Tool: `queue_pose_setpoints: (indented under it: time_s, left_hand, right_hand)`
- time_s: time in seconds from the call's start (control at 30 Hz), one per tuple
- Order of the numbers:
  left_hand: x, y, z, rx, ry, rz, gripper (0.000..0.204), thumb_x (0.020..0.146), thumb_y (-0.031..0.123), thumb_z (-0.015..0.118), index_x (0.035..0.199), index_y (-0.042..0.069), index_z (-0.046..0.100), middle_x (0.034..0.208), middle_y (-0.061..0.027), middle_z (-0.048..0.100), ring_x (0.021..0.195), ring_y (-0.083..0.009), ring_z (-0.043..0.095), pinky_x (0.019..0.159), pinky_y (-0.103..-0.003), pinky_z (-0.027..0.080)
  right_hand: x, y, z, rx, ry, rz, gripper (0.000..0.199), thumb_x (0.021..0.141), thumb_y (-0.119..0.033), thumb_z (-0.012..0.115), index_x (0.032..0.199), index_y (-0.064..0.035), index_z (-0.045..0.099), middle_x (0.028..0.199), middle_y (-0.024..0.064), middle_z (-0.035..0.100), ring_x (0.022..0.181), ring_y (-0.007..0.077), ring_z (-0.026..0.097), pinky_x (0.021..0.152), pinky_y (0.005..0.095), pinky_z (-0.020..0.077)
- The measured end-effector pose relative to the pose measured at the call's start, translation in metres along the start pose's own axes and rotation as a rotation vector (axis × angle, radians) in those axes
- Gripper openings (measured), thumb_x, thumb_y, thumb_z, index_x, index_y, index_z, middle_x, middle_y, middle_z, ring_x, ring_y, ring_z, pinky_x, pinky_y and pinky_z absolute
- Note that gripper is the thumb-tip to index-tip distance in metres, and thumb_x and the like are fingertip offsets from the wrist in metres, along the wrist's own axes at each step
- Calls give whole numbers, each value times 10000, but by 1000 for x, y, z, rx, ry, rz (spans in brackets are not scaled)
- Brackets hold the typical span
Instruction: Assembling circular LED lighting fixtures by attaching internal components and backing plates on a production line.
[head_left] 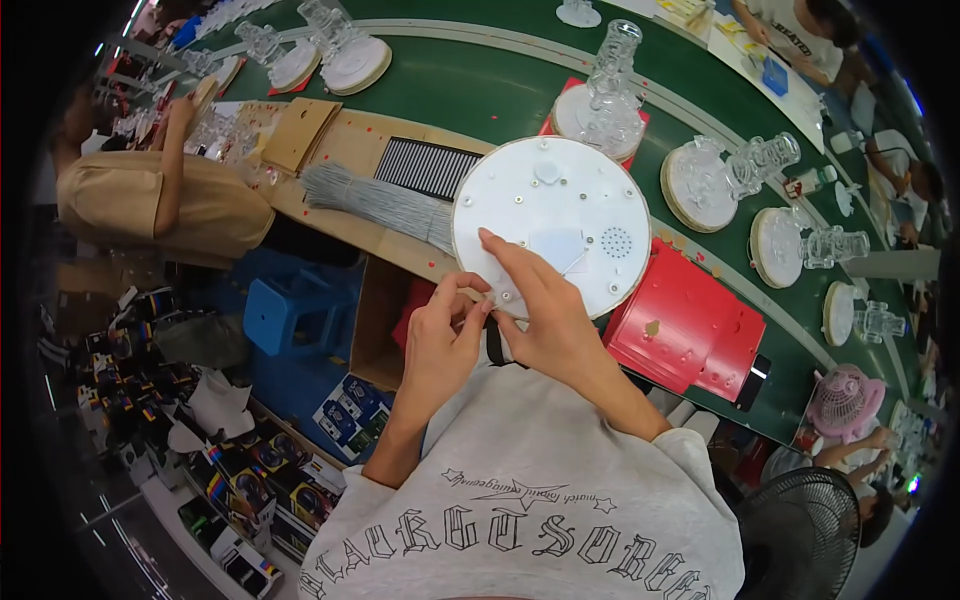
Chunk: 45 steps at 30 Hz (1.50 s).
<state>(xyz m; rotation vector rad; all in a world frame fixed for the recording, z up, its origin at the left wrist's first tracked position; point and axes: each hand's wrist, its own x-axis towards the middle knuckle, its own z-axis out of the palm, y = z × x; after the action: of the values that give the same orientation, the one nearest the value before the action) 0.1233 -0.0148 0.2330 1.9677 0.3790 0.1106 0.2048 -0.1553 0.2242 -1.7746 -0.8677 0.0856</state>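
A round white base [490, 200] lies with its flat side up in front of me, showing several small screws, a cluster of dots or holes and a pale square patch. My right hand [555, 315] grips its near edge, with a finger stretched over the surface and the thumb low at the rim. Just left of that thumb, my left hand [440, 335] is closed in a pinch at the rim. Whatever its fingertips hold is too small to make out.
Left of the base lie a bundle of grey wires [370, 195] and a dark striped tray [425, 168]. A red box [685, 320] stands at right. Clear ornaments on round bases [700, 185] line the green conveyor [470, 75]. A blue stool [290, 315] and another worker [165, 200] are at left.
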Motion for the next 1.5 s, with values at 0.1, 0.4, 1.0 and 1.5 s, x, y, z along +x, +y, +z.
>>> queue_pose_setpoints:
  time_s: [0.1,0.4,1.0,1.5]
  left_hand:
    - [2,-7,1,-226,33,76,142,970,24,586,1111,8,582,695,-31,614,623,-51,515,575,-233,391]
    - [10,-6,8,-549,-23,-125,162,968,-8,585,1105,28,506,693,36,545,607,-3,390,540,-178,290]
    - [17,-21,26,-562,-101,-250,202,985,185,573,1100,19,558,773,-101,679,406,-35,331,388,-206,240]
    - [33,-15,42,-590,-83,-206,219,999,248,548,1094,51,565,789,-128,721,397,-56,345,399,-209,229]
  right_hand:
    - [-2,0,-3,-22,14,7,807,685,102,716,1440,-70,491,1339,179,593,1214,385,585,1006,406,508]
    - [-4,6,-5,-109,64,-28,767,692,68,735,1414,-93,531,1293,177,614,1195,368,600,975,415,526]
    - [-82,44,-83,-135,678,-9,367,911,-145,656,1267,-52,644,1356,171,608,1294,369,552,1092,488,416]
    - [-315,253,-131,-453,890,1127,847,738,-504,817,1385,-29,548,1313,259,599,1245,418,555,1031,467,460]
